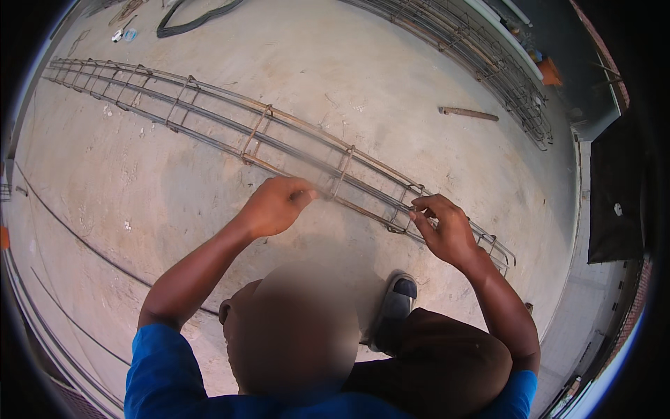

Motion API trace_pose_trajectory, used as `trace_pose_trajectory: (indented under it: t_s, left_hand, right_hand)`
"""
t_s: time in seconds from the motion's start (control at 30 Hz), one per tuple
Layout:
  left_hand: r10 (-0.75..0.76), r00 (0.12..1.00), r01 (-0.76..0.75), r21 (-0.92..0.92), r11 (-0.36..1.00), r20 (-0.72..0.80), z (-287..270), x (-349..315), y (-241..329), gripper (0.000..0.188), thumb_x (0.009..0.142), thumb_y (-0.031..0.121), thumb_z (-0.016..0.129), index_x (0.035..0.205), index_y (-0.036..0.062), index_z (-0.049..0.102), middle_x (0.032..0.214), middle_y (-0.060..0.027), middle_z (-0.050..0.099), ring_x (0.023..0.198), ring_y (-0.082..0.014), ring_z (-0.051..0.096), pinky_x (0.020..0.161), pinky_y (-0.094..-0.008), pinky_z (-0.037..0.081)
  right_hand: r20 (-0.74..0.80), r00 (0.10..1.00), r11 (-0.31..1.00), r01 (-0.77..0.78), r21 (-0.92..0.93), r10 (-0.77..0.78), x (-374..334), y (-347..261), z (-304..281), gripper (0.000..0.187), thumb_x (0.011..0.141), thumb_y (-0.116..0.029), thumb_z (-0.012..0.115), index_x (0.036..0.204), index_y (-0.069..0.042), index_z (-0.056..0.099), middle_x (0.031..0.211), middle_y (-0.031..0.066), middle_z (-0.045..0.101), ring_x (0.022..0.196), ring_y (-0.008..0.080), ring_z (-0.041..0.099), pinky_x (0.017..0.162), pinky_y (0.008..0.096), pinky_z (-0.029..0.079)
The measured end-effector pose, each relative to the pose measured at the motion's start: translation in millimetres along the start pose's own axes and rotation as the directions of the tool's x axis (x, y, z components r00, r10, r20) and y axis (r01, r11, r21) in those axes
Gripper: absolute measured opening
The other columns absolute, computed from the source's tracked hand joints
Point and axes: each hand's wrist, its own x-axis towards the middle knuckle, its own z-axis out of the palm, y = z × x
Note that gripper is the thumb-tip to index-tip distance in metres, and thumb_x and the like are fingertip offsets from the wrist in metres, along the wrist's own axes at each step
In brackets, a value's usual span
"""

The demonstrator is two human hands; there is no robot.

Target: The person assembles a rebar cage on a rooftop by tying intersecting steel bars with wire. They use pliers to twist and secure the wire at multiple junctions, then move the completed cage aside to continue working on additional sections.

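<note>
A long steel bar cage lies flat on the concrete floor, running from the far left of the floor slantwise toward the near right. It is made of several long rods held together by square wire loops set at intervals, which keeps the rods parallel and evenly spaced.

The left hand is closed in a loose fist just at the near rod of the cage, between two of the loops; the fingertips are pinched together as if on a thin wire, though the spot is blurred and I cannot tell what, if anything, is between them. The right hand is curled around the near rod at the loop close to the cage's right end, thumb and fingers narrowed onto the steel, likely to steady that joint. Both arms reach out from blue sleeves, and a grey shoe is planted on the floor just short of the cage, between the two hands, so the person is crouched close over the work.

Farther off, a second cage lies along the far right edge of the floor. A short rusty rod lies loose between the two cages, and a coil of dark cable sits at the far edge.
</note>
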Motion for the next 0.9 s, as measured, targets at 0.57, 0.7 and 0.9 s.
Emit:
trace_pose_trajectory:
  t_s: [0.57,0.7,0.9]
  left_hand:
    - [-0.086,0.987,0.129,0.355,0.926,-0.135,-48.7,-100.9,51.0,0.029,0.109,0.028,0.059,0.126,0.0093,0.075,0.108,-0.0182,0.078,0.100,-0.0439,0.073,0.088,-0.0535,0.057]
    - [-0.150,0.968,0.204,0.287,0.936,-0.199,-51.4,-115.7,49.5,0.032,0.112,0.029,0.055,0.129,0.0093,0.074,0.109,-0.0209,0.078,0.101,-0.0455,0.072,0.090,-0.0541,0.057]
    - [-0.163,0.973,0.208,0.315,0.926,-0.163,-56.3,-103.1,58.7,0.036,0.115,0.030,0.051,0.135,0.0092,0.072,0.115,-0.0200,0.078,0.107,-0.0428,0.072,0.093,-0.0521,0.056]
  right_hand:
    - [0.198,0.942,0.891,0.166,0.422,-0.269,118.2,-129.4,101.6,0.026,0.109,-0.025,0.064,0.102,0.000,0.066,0.076,0.0166,0.071,0.070,0.0308,0.072,0.069,0.0427,0.054]
    - [0.081,0.946,0.801,0.218,0.558,-0.314,131.4,-125.4,125.5,0.029,0.110,-0.027,0.062,0.100,0.000,0.063,0.073,0.0153,0.069,0.067,0.0274,0.072,0.067,0.0427,0.053]
    - [-0.032,0.971,0.731,0.201,0.652,-0.238,146.8,-97.6,115.1,0.028,0.111,-0.026,0.059,0.101,0.000,0.061,0.072,0.0152,0.067,0.065,0.0285,0.069,0.066,0.0436,0.052]
